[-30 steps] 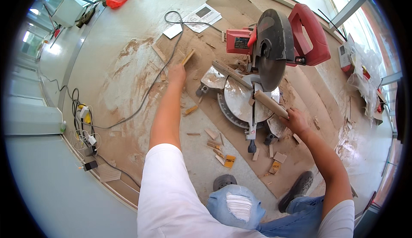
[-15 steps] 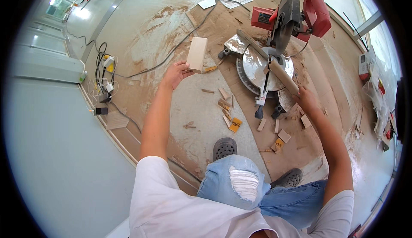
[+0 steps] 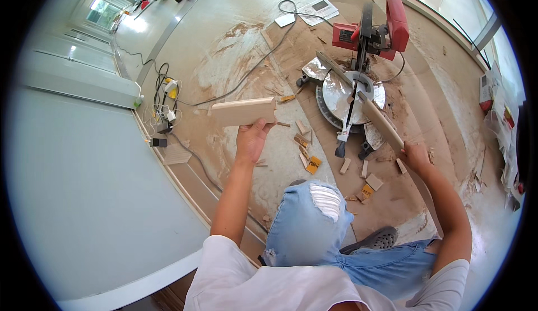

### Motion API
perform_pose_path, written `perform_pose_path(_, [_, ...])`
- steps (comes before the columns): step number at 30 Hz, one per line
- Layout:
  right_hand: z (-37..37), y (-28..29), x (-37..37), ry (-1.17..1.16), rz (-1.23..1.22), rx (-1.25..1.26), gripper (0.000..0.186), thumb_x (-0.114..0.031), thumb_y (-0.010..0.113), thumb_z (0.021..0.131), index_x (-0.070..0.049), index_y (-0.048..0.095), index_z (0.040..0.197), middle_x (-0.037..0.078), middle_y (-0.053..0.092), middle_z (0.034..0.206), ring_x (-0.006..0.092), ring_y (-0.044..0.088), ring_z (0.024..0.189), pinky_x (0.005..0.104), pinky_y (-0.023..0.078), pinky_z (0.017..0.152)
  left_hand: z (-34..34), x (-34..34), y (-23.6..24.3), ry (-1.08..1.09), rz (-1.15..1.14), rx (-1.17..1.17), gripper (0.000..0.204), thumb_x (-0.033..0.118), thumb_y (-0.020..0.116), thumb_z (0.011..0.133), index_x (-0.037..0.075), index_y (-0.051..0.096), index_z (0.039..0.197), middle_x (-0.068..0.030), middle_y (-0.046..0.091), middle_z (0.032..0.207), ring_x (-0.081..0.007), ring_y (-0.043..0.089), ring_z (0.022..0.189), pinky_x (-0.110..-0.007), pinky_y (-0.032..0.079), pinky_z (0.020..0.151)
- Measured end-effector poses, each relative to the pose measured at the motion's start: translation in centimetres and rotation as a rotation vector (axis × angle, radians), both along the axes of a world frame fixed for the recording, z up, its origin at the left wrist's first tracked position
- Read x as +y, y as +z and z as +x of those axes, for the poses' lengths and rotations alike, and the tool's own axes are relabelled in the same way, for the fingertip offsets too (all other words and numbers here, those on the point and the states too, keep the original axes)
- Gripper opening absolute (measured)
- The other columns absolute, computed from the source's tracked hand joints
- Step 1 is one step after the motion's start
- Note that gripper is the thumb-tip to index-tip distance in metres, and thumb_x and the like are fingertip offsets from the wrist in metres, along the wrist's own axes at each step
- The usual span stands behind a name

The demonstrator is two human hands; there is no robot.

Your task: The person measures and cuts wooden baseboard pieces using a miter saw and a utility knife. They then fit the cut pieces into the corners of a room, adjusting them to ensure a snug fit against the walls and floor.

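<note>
Pale wooden block, now turned crosswise in the left hand, bares its long edge. Right hand grips a strip, apparently wood, toward three o'clock.

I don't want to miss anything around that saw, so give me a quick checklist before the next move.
1. Left hand away from the saw: ok, holding the short wood piece out to the left.
2. Right hand off the saw's table: ok, holding the near end of the wood strip.
3. Strip seated firmly: cannot tell.
4. Saw stopped: cannot tell from stills.
5. No loose offcuts nearby: not ok, several lie on the person's side.
</note>
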State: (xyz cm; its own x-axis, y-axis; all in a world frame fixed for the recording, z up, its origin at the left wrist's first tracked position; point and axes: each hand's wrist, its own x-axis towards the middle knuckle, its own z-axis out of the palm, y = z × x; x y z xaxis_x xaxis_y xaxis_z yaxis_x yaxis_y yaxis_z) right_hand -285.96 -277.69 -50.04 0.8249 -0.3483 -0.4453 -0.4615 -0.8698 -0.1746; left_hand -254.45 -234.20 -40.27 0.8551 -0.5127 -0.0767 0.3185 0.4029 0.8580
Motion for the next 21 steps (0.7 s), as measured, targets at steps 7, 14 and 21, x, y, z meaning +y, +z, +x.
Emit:
perform_pose_path(7, [-9.0, 13.3, -2.1, -0.17, 0.305, 0.012, 0.044, -0.047, 0.073, 0.085, -0.004, 0.062, 0.084, 0.021, 0.067, 0.078, 0.0418, 0.066, 0.077, 0.05, 0.05, 0.069, -2.4, -5.4, 16.3, 0.094, 0.114, -0.055, 0.029, 0.007, 0.064, 0.095, 0.003, 0.063, 0.124, -0.0127, 0.068, 0.119, -0.027, 0.066, 0.107, -0.044, 0.054, 0.098])
perform_pose_path(14, [-7.6, 44.9, 4.0, -0.236, 0.181, -0.162, 0.05, -0.054, 0.066, 0.089, -0.005, 0.06, 0.082, 0.017, 0.066, 0.071, 0.0388, 0.065, 0.068, 0.0485, 0.05, 0.061, -7.5, -13.4, 38.2, -0.05, 0.07, 0.0, 0.03, 0.005, 0.065, 0.094, 0.0, 0.061, 0.124, -0.0153, 0.067, 0.119, -0.0317, 0.065, 0.112, -0.049, 0.051, 0.104])
perform_pose_path(21, [-3.3, 67.4, 11.6, -0.192, 0.126, -0.401, 0.049, -0.054, 0.069, 0.086, -0.008, 0.056, 0.078, 0.012, 0.06, 0.06, 0.0338, 0.063, 0.06, 0.0456, 0.047, 0.053, -11.0, -10.9, 58.2, -0.015, 0.306, -0.127, 0.027, 0.009, 0.071, 0.093, -0.003, 0.066, 0.117, -0.0075, 0.067, 0.112, -0.0192, 0.062, 0.105, -0.039, 0.048, 0.099])
